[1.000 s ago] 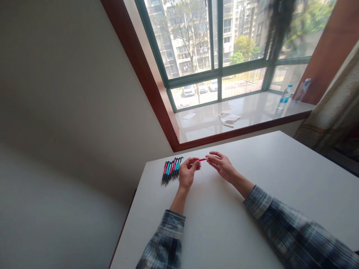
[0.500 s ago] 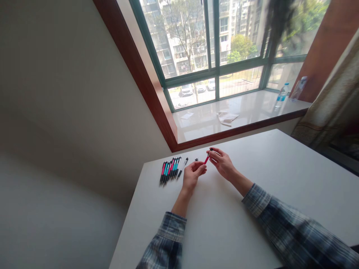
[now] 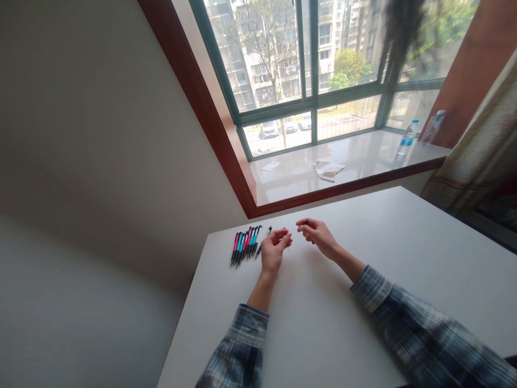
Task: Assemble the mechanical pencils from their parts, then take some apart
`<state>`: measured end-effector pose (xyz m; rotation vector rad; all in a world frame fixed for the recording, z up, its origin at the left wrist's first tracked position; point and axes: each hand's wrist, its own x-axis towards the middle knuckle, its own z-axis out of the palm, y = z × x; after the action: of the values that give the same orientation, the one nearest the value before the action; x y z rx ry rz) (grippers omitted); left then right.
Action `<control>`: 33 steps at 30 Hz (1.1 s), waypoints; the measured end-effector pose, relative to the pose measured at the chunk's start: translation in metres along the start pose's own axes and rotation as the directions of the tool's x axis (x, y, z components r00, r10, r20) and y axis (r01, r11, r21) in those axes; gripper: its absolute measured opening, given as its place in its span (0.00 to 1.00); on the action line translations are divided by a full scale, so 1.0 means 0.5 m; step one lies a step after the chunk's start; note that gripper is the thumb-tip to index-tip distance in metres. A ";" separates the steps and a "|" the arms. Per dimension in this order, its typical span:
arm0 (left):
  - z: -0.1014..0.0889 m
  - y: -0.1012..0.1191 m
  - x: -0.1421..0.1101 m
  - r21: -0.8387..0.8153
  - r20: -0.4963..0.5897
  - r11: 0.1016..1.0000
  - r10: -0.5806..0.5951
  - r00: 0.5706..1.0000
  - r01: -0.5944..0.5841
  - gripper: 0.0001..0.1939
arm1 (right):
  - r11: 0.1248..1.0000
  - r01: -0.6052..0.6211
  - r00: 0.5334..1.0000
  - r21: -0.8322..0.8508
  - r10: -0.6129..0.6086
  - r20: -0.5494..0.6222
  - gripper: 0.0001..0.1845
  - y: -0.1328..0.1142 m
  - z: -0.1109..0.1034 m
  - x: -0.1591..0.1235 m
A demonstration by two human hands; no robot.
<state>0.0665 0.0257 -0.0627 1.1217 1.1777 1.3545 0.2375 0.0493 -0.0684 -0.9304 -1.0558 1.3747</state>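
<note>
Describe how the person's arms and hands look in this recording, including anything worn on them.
Both forearms are covered to just above the wrist by a blue, grey and dark plaid shirt: the left sleeve and the right sleeve match, with a plaid cuff on each. The left hand and right hand are bare, with no gloves.

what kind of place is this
Most likely a room in an upper-floor flat, probably a home: a bay window looks down on apartment blocks and parked cars, a water bottle stands on its polished sill, and a patterned curtain hangs beside it.
</note>
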 end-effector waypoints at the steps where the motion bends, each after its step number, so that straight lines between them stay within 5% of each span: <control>1: 0.001 0.002 0.001 0.000 -0.003 1.000 0.011 1.000 -0.011 0.19 | 0.995 0.025 0.998 -0.097 -0.020 0.054 0.15 0.000 0.006 -0.004; 5: 0.002 0.007 0.001 0.031 0.005 0.998 0.055 0.998 -0.056 0.19 | 0.976 0.109 0.984 -0.190 -0.079 0.161 0.20 0.001 0.022 -0.018; 15: 0.000 0.018 -0.006 0.297 0.058 0.938 0.166 0.984 -0.176 0.16 | 0.953 0.177 0.980 -0.245 -0.148 0.131 0.17 0.005 0.020 -0.014; 19: -0.011 0.035 -0.005 0.498 -0.021 0.843 0.246 0.969 -0.203 0.13 | 0.757 0.246 0.962 -0.606 -0.268 0.056 0.12 0.005 0.001 0.009; 23: -0.016 0.051 -0.005 0.589 -0.101 0.794 0.258 0.961 -0.151 0.10 | 0.509 0.165 0.969 -0.845 -0.245 0.041 0.07 0.000 -0.010 0.027; 33: 0.004 0.068 -0.034 0.631 -0.112 0.772 0.186 0.976 -0.074 0.12 | 0.411 0.133 0.979 -0.902 -0.198 0.054 0.08 -0.008 0.008 0.040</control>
<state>0.0667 0.0075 -0.0296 1.6025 1.7858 1.1996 0.2335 0.0686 -0.0627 -1.5722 -1.8543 0.4801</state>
